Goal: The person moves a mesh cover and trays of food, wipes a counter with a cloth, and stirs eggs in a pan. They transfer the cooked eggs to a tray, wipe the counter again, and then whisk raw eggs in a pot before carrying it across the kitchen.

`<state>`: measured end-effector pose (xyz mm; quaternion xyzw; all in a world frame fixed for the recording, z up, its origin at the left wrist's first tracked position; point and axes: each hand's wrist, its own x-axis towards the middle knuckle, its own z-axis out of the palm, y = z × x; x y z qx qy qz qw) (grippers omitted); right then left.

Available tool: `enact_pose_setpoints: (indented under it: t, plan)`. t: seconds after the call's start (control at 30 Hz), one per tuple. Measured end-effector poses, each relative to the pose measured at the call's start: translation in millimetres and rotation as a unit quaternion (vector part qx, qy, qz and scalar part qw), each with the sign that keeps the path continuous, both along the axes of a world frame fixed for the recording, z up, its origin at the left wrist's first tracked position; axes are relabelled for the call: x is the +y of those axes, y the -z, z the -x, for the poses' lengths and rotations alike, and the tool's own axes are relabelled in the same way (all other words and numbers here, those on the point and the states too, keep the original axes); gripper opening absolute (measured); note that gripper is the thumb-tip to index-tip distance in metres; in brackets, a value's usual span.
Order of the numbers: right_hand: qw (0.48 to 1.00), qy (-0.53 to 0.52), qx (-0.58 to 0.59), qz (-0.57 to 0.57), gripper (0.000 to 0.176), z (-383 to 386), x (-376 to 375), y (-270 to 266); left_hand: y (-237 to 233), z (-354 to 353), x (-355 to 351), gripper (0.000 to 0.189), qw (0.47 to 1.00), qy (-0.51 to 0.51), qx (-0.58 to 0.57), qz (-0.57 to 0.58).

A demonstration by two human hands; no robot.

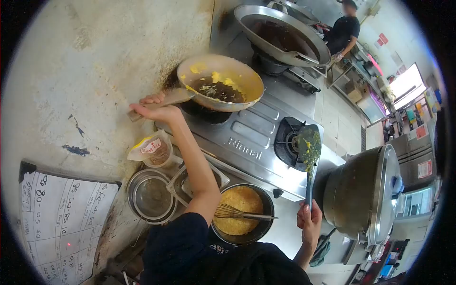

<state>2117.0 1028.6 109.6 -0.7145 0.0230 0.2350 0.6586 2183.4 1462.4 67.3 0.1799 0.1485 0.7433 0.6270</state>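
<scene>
My left hand (156, 108) is wrapped round the handle of a frying pan (256, 88) over the stove's left burner. Bits of yellow egg (223, 80) cling to the pan's inner wall and lie over its dark bottom. In my right hand (309, 219) is the handle of a spatula (309, 142), its blade raised above the right burner (286, 137) and smeared with yellow bits. Close to my body stands a pot of yellow beaten egg (237, 197), with a whisk (244, 215) resting in it.
A big lidded pot (354, 190) stands to the right. Behind the stove (256, 128) is a wide wok of dark liquid (280, 35). Metal bowls (151, 194) and a tub with a bag (154, 148) sit at left by the wall. Another person (344, 31) stands far back.
</scene>
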Motion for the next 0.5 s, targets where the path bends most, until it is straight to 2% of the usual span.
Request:
enact_pose_setpoints:
  t: [0.03,0.1,0.13,0.2,0.23,0.3,0.33,0.37,0.4,0.43,0.47,0.5]
  plan:
    - [1.000,-0.002,0.003,0.000,0.023,2,-1,1,5,0,-4,0.043,1.000,-0.002,0.003,0.000]
    - [0.998,-0.033,0.054,-0.008,0.025,8,-6,6,13,10,-8,0.034,0.985,0.016,0.124,0.119]
    - [0.997,-0.041,0.068,-0.008,0.025,11,-7,8,18,25,-7,0.034,0.983,0.007,0.137,0.120]
    - [0.990,-0.092,0.095,0.047,0.027,14,-6,15,25,65,-4,0.030,0.973,0.157,0.158,0.053]
    - [0.988,-0.103,0.109,0.047,0.027,17,-4,21,18,82,-2,0.030,0.973,0.146,0.171,0.057]
    - [0.972,-0.196,0.067,0.114,0.025,25,2,34,0,112,4,0.035,0.921,0.302,0.171,0.180]
    - [0.958,-0.245,0.007,0.150,0.024,28,10,42,-4,120,3,0.035,0.924,0.289,0.177,0.180]
    - [0.938,-0.291,-0.054,0.181,0.022,35,23,47,-8,126,1,0.037,0.919,0.252,0.230,0.198]
    - [0.924,-0.329,-0.077,0.179,0.020,44,42,41,-11,136,-3,0.040,0.910,0.213,0.281,0.216]
    - [0.909,-0.362,-0.105,0.177,0.020,50,64,33,-21,145,-13,0.040,0.913,0.203,0.283,0.211]
    - [0.889,-0.401,-0.160,0.151,0.024,58,81,43,-36,155,-29,0.039,0.906,0.161,0.379,0.095]
    - [0.865,-0.437,-0.213,0.124,0.030,69,96,62,-44,166,-39,0.037,0.876,0.115,0.467,-0.020]
